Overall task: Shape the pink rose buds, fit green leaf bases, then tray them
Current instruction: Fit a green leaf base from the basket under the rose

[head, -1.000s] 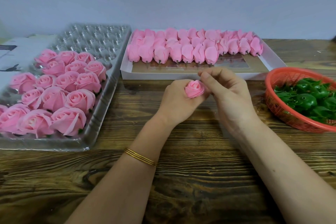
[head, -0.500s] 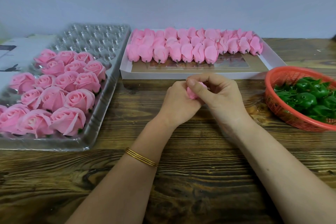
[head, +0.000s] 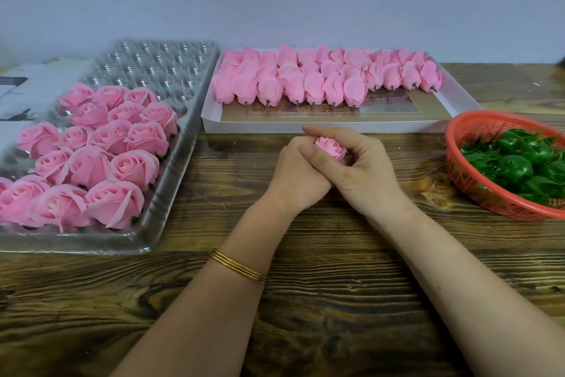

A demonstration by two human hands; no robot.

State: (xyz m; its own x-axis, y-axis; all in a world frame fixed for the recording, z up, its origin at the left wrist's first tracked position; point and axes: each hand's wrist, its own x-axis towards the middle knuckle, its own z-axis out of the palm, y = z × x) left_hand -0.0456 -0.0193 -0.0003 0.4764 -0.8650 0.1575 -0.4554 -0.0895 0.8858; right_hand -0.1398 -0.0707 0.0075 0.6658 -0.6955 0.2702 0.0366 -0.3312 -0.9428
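Step in hand: shaping, by the look of it; one rose bud [head: 330, 147] being worked between both hands, petals partly opened at the top.
Bud position: raised just above the wooden table [head: 321, 300], near the front wall of the white box [head: 305, 126], roughly midway between tray and basket.
Left hand [head: 293, 174]: curled round the bud from the left and below, gripping it; gold bangles [head: 237, 265] on the wrist.
Right hand [head: 363, 171]: wrapped round the bud from the right, thumb laid across the front over the left fingers, pinching at the outer petals.
Underside of bud: hidden by the fingers; impossible to tell whether a green base is on yet, though no green shows.
Unshaped buds [head: 305, 83]: lying in rows at the far end of the white box, stubs pointing toward the person.
Leaf bases [head: 516, 162]: heaped in the red basket [head: 464, 174], to the right, well apart from the hands.
Finished roses [head: 101, 147]: filling the near part of the clear tray [head: 159, 61]; far cups bare.
Progress: likely somewhat past a third, judging by filled against bare cups.
Next move, as a judgement: right hand freed to fetch one leaf base; left hand holding the bud lightly enough not to crush the petals; stub lined up with the hole in the base and pressed home; then seating in the nearest bare cup.
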